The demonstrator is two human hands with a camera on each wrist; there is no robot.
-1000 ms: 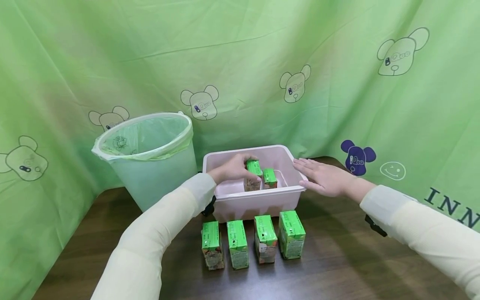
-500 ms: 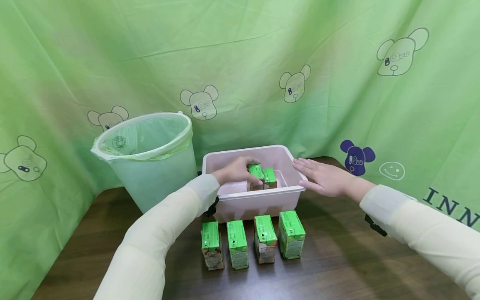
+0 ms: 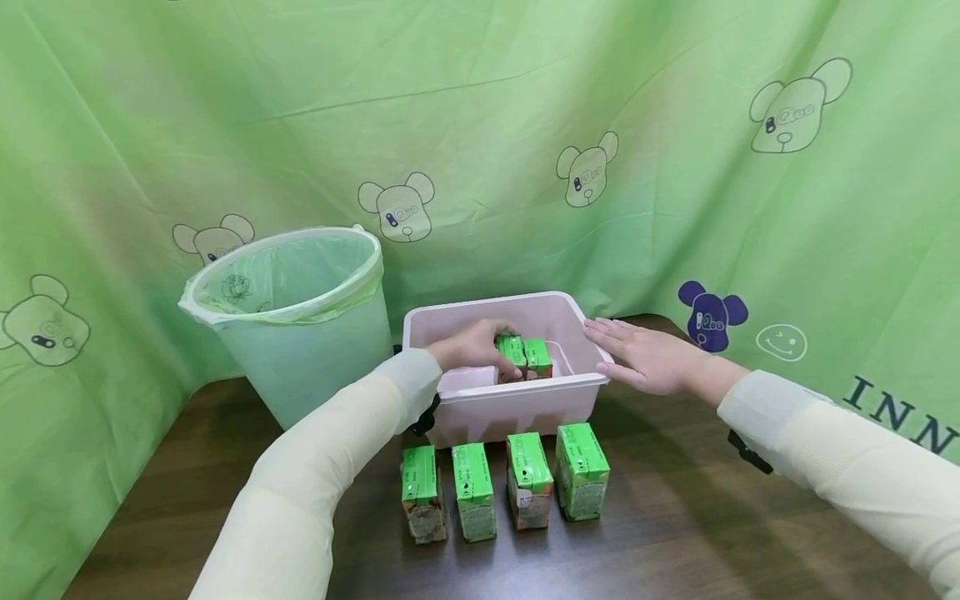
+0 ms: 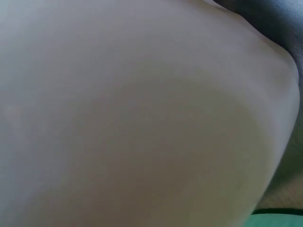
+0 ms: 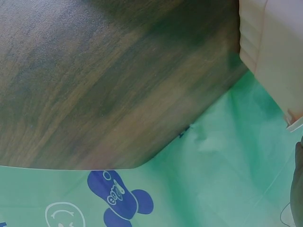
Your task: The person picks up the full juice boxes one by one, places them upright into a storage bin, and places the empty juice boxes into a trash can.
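Tub of pink colour stands on the dark counter, and inside it are two cartons with green tops. The left hand reaches into the tub and grasps the left carton, with its thumb at the near side and its fingers toward the far side. The right carton stands upright just beside the held one; whether the two touch, I cannot tell surely. The right hand grasps nothing: its fingers are straight, and their tips are at the right rim of the tub. In front of the tub, four more cartons stand upright on the counter in one row, near one another. To the left of the tub there is a tall bin with a thin bag inside, folded over its rim. Behind everything hangs a green curtain, printed with animal heads. The left wrist view is filled mostly by a blurred pale surface, so the grip does not show there.
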